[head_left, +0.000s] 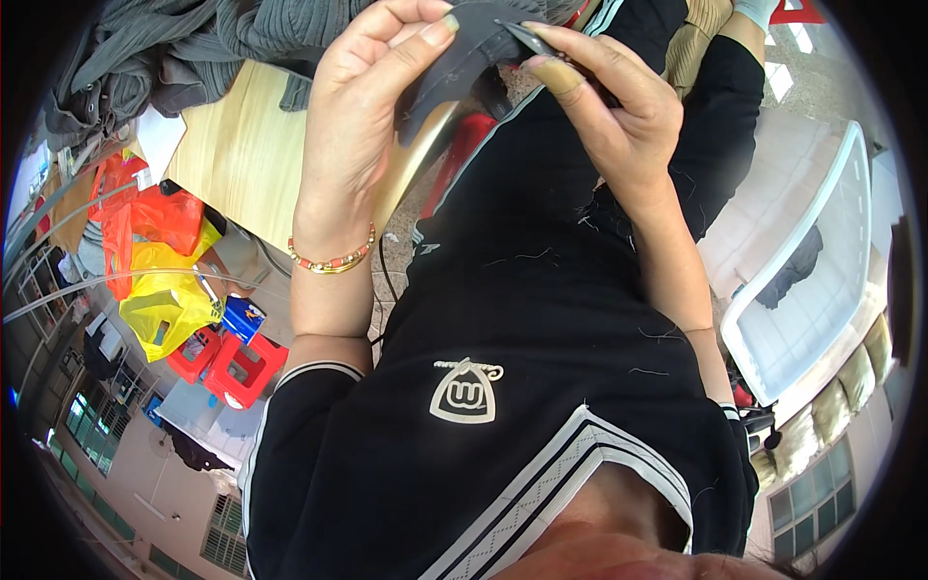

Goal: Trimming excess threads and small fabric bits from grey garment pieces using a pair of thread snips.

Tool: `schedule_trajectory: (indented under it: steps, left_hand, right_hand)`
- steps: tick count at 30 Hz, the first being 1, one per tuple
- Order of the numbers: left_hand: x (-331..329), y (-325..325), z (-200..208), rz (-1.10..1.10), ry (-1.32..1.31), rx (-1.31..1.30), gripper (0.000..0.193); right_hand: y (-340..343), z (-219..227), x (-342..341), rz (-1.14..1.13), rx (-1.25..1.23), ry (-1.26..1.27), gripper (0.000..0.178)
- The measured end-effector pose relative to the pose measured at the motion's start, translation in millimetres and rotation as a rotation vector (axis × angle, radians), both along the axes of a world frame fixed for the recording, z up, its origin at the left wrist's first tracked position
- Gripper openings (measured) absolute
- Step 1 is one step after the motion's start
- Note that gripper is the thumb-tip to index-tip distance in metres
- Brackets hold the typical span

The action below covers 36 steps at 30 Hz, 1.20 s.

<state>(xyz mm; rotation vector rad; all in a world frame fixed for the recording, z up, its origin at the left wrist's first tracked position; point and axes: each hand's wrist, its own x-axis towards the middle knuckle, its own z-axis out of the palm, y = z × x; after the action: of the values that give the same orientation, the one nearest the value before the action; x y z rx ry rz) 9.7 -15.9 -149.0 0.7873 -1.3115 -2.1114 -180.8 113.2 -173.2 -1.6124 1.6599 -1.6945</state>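
Near the top of the head view, my left hand (362, 92) pinches a dark grey piece of fabric (449, 72) between thumb and fingers. A seam or fold runs across the piece. From the other side my right hand (628, 111) is closed around a small dark metal tool with pointed tips, which looks like thread snips (525, 39). Its tips touch or nearly touch the fabric's right edge. Most of the tool is hidden in my right hand.
Grey ribbed garments (184, 53) are heaped on a light wooden tabletop (242, 140) at the left. Below lie an orange-red bag (159, 227), a yellow bag (159, 304) and red plastic stools (242, 369). A pale bin (749, 338) with dark cloth (793, 266) stands at the right.
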Motion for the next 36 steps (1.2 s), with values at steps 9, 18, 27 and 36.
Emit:
schedule_trajectory:
  steps: [9,18,27,36]
  left_hand:
    - [-16.2,21.2,30.0,0.12,0.01,0.166,0.02]
    - [-17.6,22.2,32.9,0.169,-0.027,0.122,0.011]
    - [-18.2,24.0,33.6,0.182,-0.045,0.112,0.011]
    - [-18.1,24.2,34.6,0.176,-0.054,0.111,0.009]
  right_hand:
    - [18.8,18.3,6.8,0.086,0.075,0.177,0.039]
    - [17.7,16.4,9.4,0.047,0.028,0.364,0.042]
    - [15.8,14.4,11.5,0.025,-0.025,0.376,0.048]
    - [17.1,15.4,11.0,0.026,-0.028,0.394,0.047]
